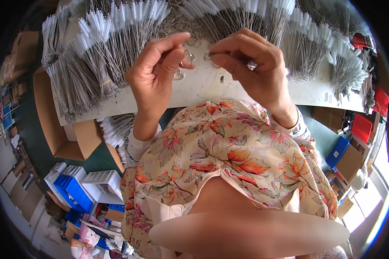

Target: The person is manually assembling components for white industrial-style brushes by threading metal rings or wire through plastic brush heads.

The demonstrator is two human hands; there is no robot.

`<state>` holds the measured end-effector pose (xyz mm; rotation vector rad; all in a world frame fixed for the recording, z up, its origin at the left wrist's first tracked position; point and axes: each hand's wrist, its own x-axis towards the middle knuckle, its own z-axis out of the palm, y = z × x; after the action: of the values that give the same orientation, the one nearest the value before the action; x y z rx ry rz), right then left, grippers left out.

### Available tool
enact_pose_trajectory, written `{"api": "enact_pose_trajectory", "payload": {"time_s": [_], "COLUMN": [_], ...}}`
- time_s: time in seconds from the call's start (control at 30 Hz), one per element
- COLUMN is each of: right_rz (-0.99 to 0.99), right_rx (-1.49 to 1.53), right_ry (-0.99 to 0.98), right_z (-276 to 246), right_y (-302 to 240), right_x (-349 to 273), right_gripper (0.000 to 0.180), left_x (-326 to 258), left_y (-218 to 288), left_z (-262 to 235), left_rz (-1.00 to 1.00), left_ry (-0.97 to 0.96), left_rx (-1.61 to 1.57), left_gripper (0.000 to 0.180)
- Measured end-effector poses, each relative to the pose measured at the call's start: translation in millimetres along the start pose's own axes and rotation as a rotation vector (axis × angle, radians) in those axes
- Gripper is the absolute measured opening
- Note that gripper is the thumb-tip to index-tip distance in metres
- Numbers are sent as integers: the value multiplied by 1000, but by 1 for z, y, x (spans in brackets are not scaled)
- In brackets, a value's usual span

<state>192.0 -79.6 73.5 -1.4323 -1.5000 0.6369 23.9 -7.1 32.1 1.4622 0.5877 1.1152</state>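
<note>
Both hands are raised above the near part of a pale worktable (194, 88). My left hand (154, 67) is curled, its thumb and fingers around thin metal rings (179, 75); one ring hangs below the fingers. Across a small gap, my right hand (257, 58) pinches a small metal ring (207, 55) between thumb and forefinger. Whatever else lies inside its curled fingers is hidden. Beyond the hands, a heap of loose metal rings (194, 32) lies between bundles of wire-handled brushes with white bristles.
Brush bundles (101, 56) crowd the table's left side, and more brushes (307, 47) stand along the right. An open cardboard box (67, 138) is at the left below the table edge. Blue bins (73, 187) and white bins stand lower left. Red and blue boxes (338, 153) are at right.
</note>
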Motion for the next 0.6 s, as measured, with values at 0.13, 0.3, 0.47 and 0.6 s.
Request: {"api": "enact_pose_trajectory", "payload": {"time_s": [0.13,0.3,0.47,0.6], "right_rz": [110,-87,-209,-265], "right_rx": [299,310,228,158], "right_ry": [-72,-11,73,100], "right_z": [12,30,35,33], "right_y": [-3,2,3,4], "right_x": [-6,-11,-10,-12], "right_gripper": [10,15,15,15], "left_x": [-2,-4,-8,-6], "left_y": [-6,-6,-12,-7], "left_z": [6,20,23,23], "left_rz": [10,-188,-231,-114], "left_ry": [-26,73,13,50], "left_rx": [-49,-486,-705,-451], "left_gripper": [10,17,17,13]}}
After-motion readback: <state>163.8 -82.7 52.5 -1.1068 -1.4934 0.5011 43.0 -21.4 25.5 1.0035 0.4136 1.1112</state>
